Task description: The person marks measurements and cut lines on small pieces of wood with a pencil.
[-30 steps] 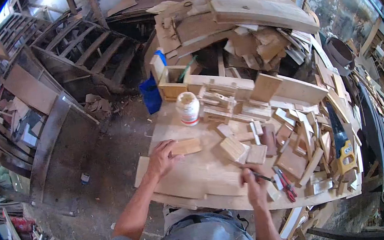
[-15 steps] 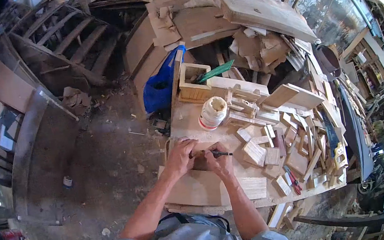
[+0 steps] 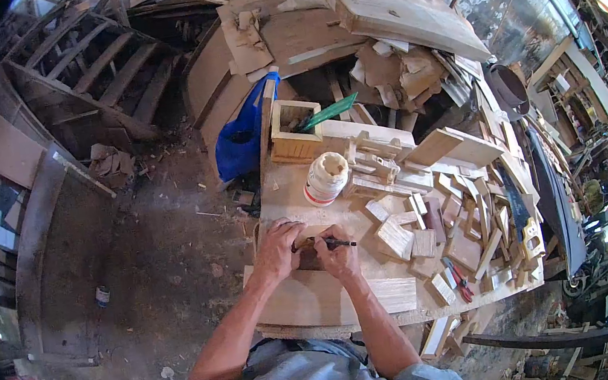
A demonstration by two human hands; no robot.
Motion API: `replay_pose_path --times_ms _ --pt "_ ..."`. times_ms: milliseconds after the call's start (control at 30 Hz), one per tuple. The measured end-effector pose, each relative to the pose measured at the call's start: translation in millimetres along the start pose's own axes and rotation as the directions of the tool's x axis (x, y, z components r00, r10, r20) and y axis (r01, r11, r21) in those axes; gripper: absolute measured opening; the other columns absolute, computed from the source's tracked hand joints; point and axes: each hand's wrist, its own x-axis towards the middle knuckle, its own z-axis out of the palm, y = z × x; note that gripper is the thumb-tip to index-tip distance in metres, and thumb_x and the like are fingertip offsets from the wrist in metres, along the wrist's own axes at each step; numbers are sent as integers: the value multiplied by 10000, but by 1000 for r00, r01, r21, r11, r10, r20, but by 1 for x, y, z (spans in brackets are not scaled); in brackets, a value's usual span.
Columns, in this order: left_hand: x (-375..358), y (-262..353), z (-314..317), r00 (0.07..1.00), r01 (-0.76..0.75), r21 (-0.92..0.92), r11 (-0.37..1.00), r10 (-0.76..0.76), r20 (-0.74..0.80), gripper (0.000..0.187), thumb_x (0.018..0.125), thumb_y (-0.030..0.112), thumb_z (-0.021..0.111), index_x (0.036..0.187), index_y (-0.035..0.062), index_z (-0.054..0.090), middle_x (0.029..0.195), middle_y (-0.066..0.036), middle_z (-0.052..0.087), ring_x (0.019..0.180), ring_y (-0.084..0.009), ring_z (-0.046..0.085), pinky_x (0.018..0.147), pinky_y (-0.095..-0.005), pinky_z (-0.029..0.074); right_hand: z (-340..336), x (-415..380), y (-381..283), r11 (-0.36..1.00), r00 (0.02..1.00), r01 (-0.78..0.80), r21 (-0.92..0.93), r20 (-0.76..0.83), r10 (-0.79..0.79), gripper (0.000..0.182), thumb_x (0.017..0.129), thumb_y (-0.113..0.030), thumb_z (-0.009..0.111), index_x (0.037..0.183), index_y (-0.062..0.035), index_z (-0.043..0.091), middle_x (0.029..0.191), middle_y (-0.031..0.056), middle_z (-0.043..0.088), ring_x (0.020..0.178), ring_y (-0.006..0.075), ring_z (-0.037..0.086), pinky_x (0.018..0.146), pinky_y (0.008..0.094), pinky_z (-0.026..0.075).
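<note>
My right hand (image 3: 338, 256) is closed around a dark pen (image 3: 342, 243), whose back end sticks out to the right. My left hand (image 3: 278, 249) has its fingers bent over a small brown wooden piece (image 3: 311, 259) at the table's near left part. The pen's tip points at that piece, but my fingers hide where it meets the wood. A wide pale board (image 3: 302, 296) lies under my wrists along the front edge. Just beyond my hands stands an open white plastic jar (image 3: 326, 178).
Offcut wood blocks (image 3: 399, 239) crowd the workbench's right side, with red-handled pliers (image 3: 458, 280) and a handsaw (image 3: 531, 238) among them. A wooden box (image 3: 297, 145) holding a green strip (image 3: 332, 112) stands at the back left. A blue bag (image 3: 241, 141) hangs beside it.
The whole view has shifted slightly, so the bench sits a little further left. Both hands keep nearly the same pose at the wooden piece, the pen still in my right hand.
</note>
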Motion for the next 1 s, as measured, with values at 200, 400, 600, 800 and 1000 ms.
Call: replay_pose_path --times_ms 200,400,600,800,1000 --pt "-3 -5 5 1000 9 9 1000 -8 -13 647 651 -17 820 1281 3 675 1303 -168 702 1265 -354 600 1102 -457 486 4 1 7 999 999 -37 -6 -34 37 149 929 -140 708 911 -3 649 726 143 671 636 205 652 606 372 529" --pt "-2 -6 7 1000 2 -16 1000 -3 -31 605 682 -24 826 1269 25 691 1294 -151 714 1256 -359 610 1088 -453 502 2 1 4 999 995 33 -28 -95 -36 160 924 -149 717 908 -3 652 726 169 691 646 259 691 622 402 546" --pt "-2 -2 5 1000 7 31 1000 -6 -15 604 684 -21 835 1270 20 691 1295 -154 714 1246 -360 618 1098 -449 502 -2 0 -4 997 992 -15 -70 -129 6 179 919 -167 726 890 -2 663 729 180 710 655 272 711 636 405 557" --pt "-1 -1 2 1000 -9 32 999 9 -4 620 669 -38 837 1268 16 687 1294 -161 711 1259 -373 608 1102 -456 494 -4 0 -6 998 988 6 -57 -157 -15 192 916 -169 731 871 7 668 732 168 711 656 248 701 636 393 551" --pt "0 1 0 1000 -10 44 999 10 0 637 658 -33 835 1274 6 678 1288 -167 708 1258 -376 607 1104 -463 488 -5 1 -6 998 984 -59 -38 -169 52 196 911 -164 729 850 12 667 722 165 700 641 238 676 624 400 537"
